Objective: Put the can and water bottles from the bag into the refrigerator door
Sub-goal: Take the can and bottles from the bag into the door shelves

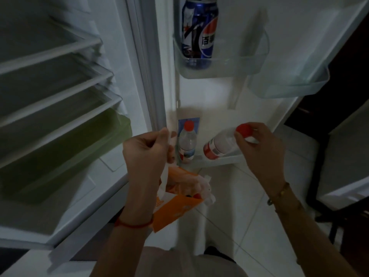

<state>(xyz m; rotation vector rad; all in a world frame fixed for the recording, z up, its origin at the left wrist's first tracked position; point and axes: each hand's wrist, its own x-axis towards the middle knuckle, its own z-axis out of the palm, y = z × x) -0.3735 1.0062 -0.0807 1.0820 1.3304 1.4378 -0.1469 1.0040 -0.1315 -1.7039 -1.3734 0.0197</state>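
My right hand (257, 144) fingers grip a tilted water bottle (223, 143) by its red cap, its base at the bottom door shelf (219, 159). A second bottle (187, 142) stands upright there. The can (199, 31) sits in the upper door bin (239, 64). My left hand (145, 148) fingers pinch the orange bag (175, 208) handle.

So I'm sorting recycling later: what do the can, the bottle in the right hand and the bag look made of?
The can looks like glossy printed metal, probably aluminium. The tilted bottle, held by the right hand, seems clear plastic with a red cap. The bag in the left hand looks like matte orange paper with a whitish handle, though blur leaves that open.
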